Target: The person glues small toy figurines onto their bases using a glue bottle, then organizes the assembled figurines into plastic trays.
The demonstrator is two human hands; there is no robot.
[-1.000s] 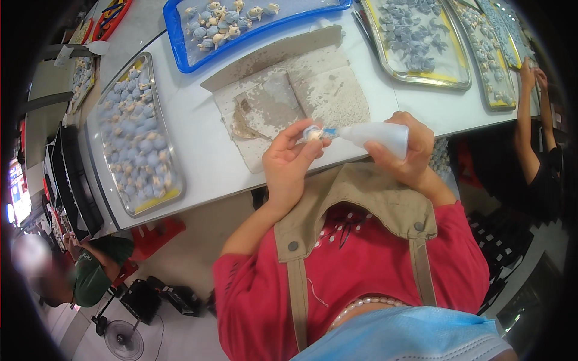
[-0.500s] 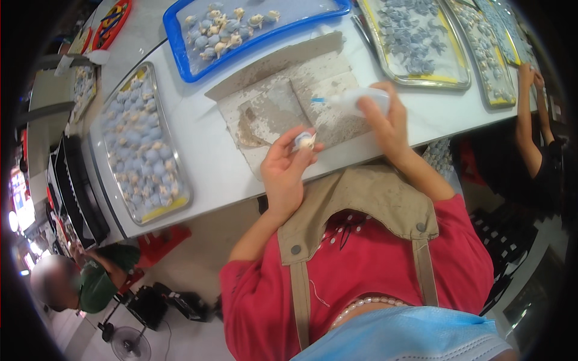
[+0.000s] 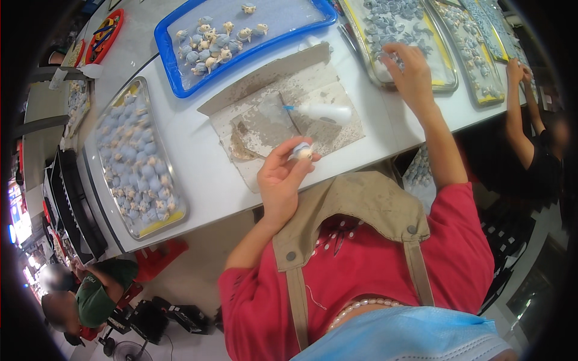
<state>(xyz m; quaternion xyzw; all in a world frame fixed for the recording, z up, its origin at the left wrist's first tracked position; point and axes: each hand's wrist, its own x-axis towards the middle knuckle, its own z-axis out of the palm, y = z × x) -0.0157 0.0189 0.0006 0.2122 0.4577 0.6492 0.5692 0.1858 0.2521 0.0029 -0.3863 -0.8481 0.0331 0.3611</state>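
Note:
My left hand (image 3: 282, 174) pinches a small blue-and-cream figurine (image 3: 303, 151) between thumb and fingers, over the near edge of a stained cardboard sheet (image 3: 331, 90). A white squeeze bottle (image 3: 328, 113) with a blue tip lies on that cardboard, apart from both hands. To the right, my right hand (image 3: 410, 75) is stretched over a metal tray (image 3: 447, 77) of small grey-blue pieces (image 3: 394, 27). Its thumb and fingers are bent and apart, with nothing visible between them.
A blue-rimmed tray (image 3: 170, 69) with several similar figurines stands beyond the cardboard. Another metal tray (image 3: 180, 204), full of them, is at the left. More trays (image 3: 490, 99) line the right, where a co-worker's hands (image 3: 518, 71) are. A red basket (image 3: 105, 36) of tools sits far left.
My right hand has put the squeeze bottle down on the cardboard and moved right and away to the tray of grey-blue pieces. My left hand still holds the figurine.

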